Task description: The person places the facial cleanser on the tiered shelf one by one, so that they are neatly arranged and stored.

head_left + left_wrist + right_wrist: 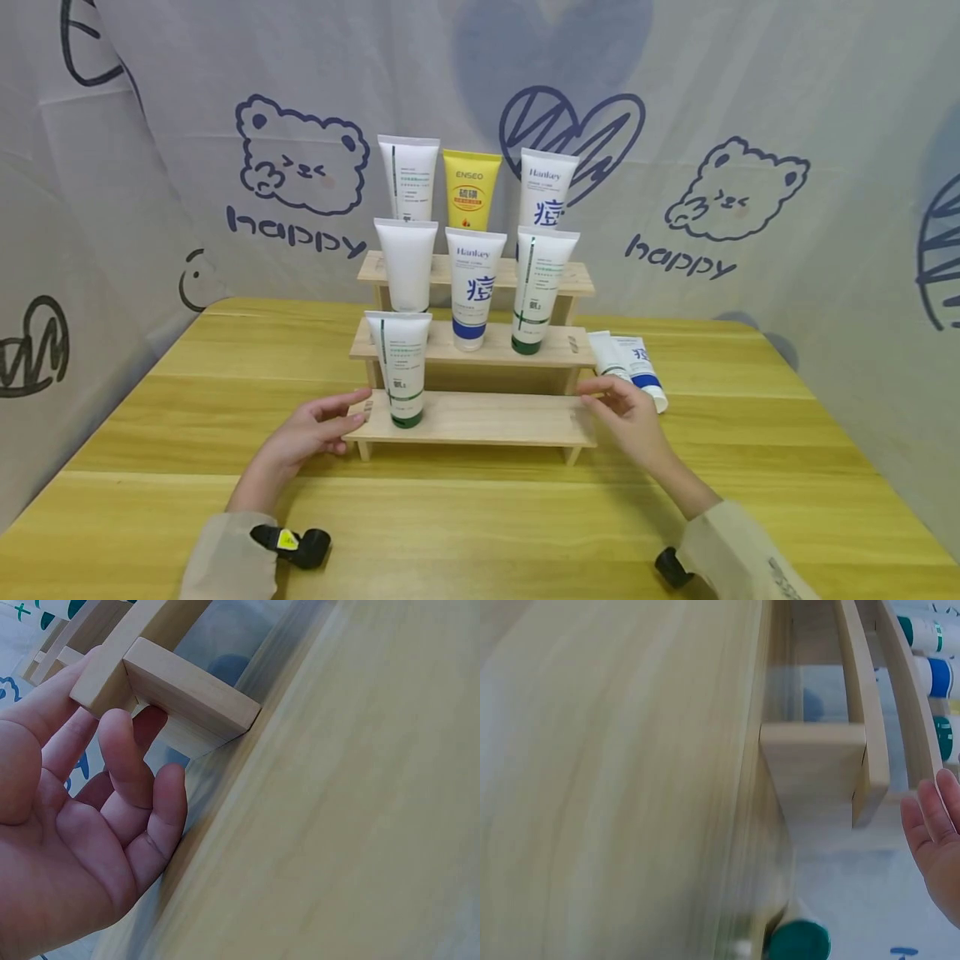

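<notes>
A three-tier wooden stand (495, 419) stands on the table, bearing several tubes. My left hand (307, 429) holds the left end of its lowest shelf; in the left wrist view, curled fingers (127, 769) reach under the shelf end. At the opposite end is my right hand (630, 421), its fingers (928, 814) fairly straight beside the shelf ends; whether they touch is unclear. One white tube with a green cap (401, 367) stands at the left of the lowest shelf. Three white tubes, including a blue-banded one (472, 287), line the middle shelf.
On the top shelf a yellow tube (471, 187) stands between two white ones, their bases hidden. Behind my right hand, two white tubes (641, 371) lie on the wooden table (480, 533). A printed cloth (450, 67) hangs behind the table.
</notes>
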`<state>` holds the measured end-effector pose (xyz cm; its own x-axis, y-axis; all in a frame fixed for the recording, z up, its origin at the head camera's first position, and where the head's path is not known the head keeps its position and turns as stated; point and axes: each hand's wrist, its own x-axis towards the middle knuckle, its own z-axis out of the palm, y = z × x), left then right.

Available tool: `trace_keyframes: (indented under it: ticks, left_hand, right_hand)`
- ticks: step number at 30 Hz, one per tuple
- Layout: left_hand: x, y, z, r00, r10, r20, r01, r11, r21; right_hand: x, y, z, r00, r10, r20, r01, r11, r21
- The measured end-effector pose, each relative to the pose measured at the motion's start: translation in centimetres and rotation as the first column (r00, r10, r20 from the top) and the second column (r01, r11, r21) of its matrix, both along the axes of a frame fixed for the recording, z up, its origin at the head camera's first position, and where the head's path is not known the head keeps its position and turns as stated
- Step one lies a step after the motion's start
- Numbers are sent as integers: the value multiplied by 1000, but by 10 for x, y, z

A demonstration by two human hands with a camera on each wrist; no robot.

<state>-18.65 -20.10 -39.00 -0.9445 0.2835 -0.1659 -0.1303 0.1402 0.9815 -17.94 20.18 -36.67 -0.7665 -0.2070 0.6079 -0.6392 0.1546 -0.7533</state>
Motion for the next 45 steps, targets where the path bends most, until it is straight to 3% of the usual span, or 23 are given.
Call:
trace_keyframes:
  ticks: [6,10,15,23,29,30,36,37,40,45]
  left_hand:
    - [0,0,0,1000,1,-3,-1,1000,0]
    - [0,0,-1,1000,0,-2,0,1000,1]
    - [-1,0,-1,1000,-2,-5,2,1000,3]
    - [0,0,-2,1000,1,-2,-1,1000,8]
    - [-1,0,-1,1000,-3,0,3,1000,7]
    - [-1,0,-2,1000,-4,0,4,1000,8]
    - [-2,-1,-3,1000,-10,-6,10,1000,11]
    - [-2,-1,-3,1000,-10,-6,10,1000,11]
    - [-2,-1,-3,1000,-9,-4,9,1000,15]
    - [-1,-1,-2,1000,-4,0,4,1000,18]
  right_hand:
    - [0,18,-2,1000,14,-5,-15,1000,-18]
    - [-3,28,-3,998,-57,31,58,997,-42]
    - [-8,38,-4,984,-169,57,170,985,-7]
    - [-23,55,-7,965,-252,67,252,968,14]
    - [-75,106,-60,951,-308,8,307,949,78]
    - [-77,109,-62,962,-273,8,272,961,57]
    - [-84,118,-63,917,-399,32,391,910,134]
    - [-91,123,-69,892,-452,22,441,880,173]
    - [-88,122,-62,884,-465,40,449,871,198]
    - [-72,110,-40,876,-472,98,442,867,228]
